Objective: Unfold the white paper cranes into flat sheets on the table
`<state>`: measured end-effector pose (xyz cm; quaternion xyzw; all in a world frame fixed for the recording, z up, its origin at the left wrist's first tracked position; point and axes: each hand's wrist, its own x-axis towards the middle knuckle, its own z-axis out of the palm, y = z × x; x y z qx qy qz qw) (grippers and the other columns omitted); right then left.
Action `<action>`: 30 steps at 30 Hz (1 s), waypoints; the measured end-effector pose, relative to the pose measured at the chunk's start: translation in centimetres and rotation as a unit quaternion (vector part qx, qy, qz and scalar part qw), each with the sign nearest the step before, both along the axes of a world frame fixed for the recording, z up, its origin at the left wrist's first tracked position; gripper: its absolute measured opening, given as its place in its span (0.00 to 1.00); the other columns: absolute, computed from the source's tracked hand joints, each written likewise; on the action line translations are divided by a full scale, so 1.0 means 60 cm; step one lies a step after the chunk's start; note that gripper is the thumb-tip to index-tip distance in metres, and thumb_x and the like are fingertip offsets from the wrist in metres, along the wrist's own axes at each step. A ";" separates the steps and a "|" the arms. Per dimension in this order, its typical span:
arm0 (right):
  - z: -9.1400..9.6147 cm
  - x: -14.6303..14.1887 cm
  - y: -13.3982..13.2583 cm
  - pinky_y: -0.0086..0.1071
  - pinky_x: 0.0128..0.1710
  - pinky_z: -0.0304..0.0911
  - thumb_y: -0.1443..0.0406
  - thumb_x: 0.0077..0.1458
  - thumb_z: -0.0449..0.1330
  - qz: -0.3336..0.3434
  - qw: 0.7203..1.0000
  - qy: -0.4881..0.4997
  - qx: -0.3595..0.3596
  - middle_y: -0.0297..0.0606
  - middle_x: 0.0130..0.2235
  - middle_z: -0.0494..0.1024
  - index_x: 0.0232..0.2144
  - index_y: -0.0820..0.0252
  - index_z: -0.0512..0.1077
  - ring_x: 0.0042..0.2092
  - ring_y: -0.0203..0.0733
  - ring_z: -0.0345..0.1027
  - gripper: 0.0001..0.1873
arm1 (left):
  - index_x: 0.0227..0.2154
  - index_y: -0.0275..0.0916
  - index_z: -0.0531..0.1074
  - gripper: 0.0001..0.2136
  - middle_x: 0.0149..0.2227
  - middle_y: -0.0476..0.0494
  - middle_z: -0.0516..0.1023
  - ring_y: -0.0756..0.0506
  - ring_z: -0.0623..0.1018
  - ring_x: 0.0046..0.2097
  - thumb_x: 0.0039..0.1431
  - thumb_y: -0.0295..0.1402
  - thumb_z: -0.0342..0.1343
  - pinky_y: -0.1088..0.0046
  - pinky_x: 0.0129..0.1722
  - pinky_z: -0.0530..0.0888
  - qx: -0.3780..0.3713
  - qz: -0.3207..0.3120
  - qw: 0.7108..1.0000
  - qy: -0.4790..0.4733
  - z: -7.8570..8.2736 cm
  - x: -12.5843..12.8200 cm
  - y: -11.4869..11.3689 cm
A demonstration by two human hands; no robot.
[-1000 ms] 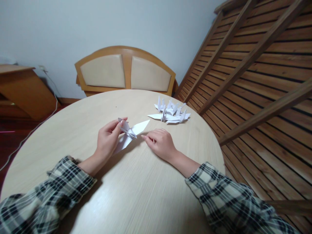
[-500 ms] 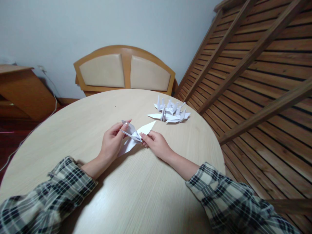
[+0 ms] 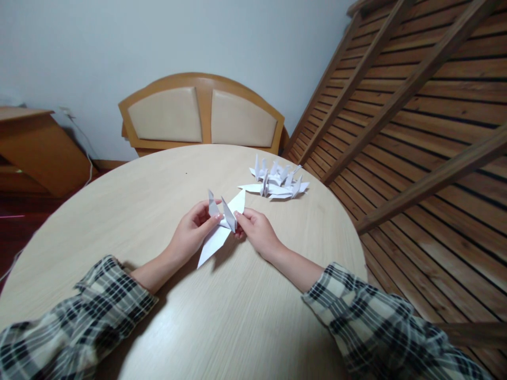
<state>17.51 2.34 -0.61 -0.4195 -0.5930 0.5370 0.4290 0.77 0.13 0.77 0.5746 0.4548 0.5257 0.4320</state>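
Between my hands is a white paper crane (image 3: 215,241), held just above the table, its two wings spread toward the near left and the far right. Two narrow points stand up from its middle. My left hand (image 3: 193,227) pinches it on the left side, thumb in front near the base of a point. On the other side my right hand (image 3: 255,229) grips it between thumb and fingers, close to the right-hand point. Parts of the fingers of both hands are hidden behind the paper.
Several finished white paper cranes (image 3: 277,182) stand in a cluster on the far right of the round wooden table (image 3: 130,195). Behind it is a padded headboard (image 3: 166,115). A slatted wooden frame (image 3: 415,132) leans at the right, and a wooden desk (image 3: 37,150) stands at the left.
The crane has turned, so its points now stand more upright and its near wing shows more. My left hand has shifted right, from a point's tip down toward its base.
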 end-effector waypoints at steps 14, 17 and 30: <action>0.001 0.000 0.005 0.27 0.24 0.62 0.63 0.58 0.53 0.011 0.995 0.079 -0.060 0.36 0.31 0.77 0.34 0.59 0.72 0.27 0.33 0.69 0.09 | 0.59 0.45 0.61 0.26 0.34 0.49 0.75 0.51 0.76 0.30 0.57 0.30 0.57 0.74 0.31 0.74 -0.070 -0.045 0.987 -0.139 -0.004 -0.003 -0.004; 0.002 0.003 0.010 0.27 0.23 0.61 0.64 0.58 0.53 -0.011 0.991 0.099 -0.089 0.37 0.32 0.78 0.35 0.59 0.72 0.26 0.33 0.70 0.08 | 0.58 0.47 0.61 0.27 0.42 0.46 0.76 0.49 0.77 0.37 0.55 0.27 0.56 0.69 0.39 0.76 -0.055 -0.078 0.986 -0.139 -0.007 -0.001 -0.005; 0.009 0.000 -0.009 0.28 0.26 0.67 0.54 0.62 0.52 0.077 0.995 0.067 0.000 0.34 0.28 0.76 0.32 0.58 0.68 0.27 0.33 0.71 0.14 | 0.54 0.40 0.63 0.24 0.26 0.55 0.72 0.51 0.73 0.29 0.55 0.30 0.60 0.74 0.32 0.69 -0.024 -0.023 0.991 -0.128 -0.003 0.000 0.000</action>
